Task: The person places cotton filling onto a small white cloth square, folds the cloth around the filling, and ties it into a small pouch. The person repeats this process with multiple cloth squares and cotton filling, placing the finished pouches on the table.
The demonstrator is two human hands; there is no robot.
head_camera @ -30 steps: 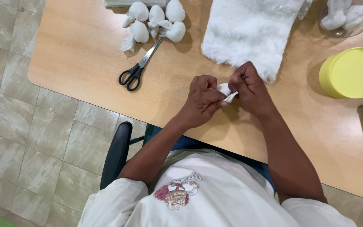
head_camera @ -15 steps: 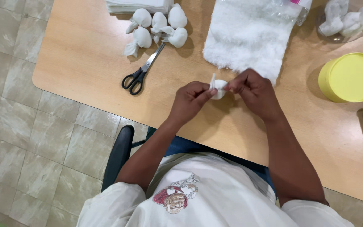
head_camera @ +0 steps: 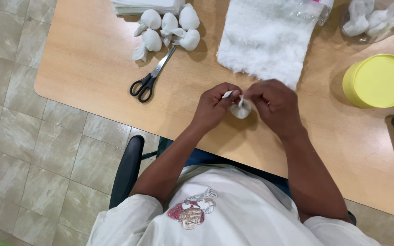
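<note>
Small white cloth bundle, pinched at its gathered top by both the left hand and right hand, now lowered toward the bench near its front edge, fingers drawn closer over the twist than a moment earlier.

Since a second ago, your left hand and right hand have moved up the table, nearer the white padding, pinching the small white bundle rounder.
</note>
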